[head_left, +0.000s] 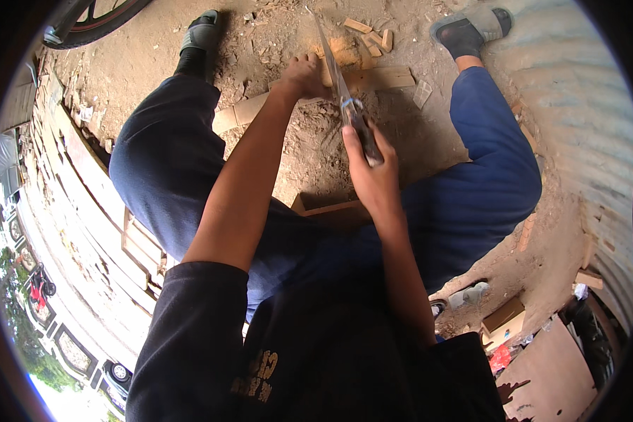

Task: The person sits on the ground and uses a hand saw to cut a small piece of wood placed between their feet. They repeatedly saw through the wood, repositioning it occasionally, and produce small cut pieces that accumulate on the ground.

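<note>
The right hand (374,176) is nearest. It is shut tight around the dark handle of a long knife (341,91), with the thumb lying along the handle. The right arm comes up from below, almost straight. The knife blade points away from the person, up and a little to the left, over the dirt ground (309,155). A bit farther out, the left hand (304,76) is curled around one end of a flat wood strip (373,77) and presses it down. The left arm stretches out long from the shoulder. The strip lies sideways on the ground, between the two feet. Small wood chips (373,39) lie just past it.
</note>
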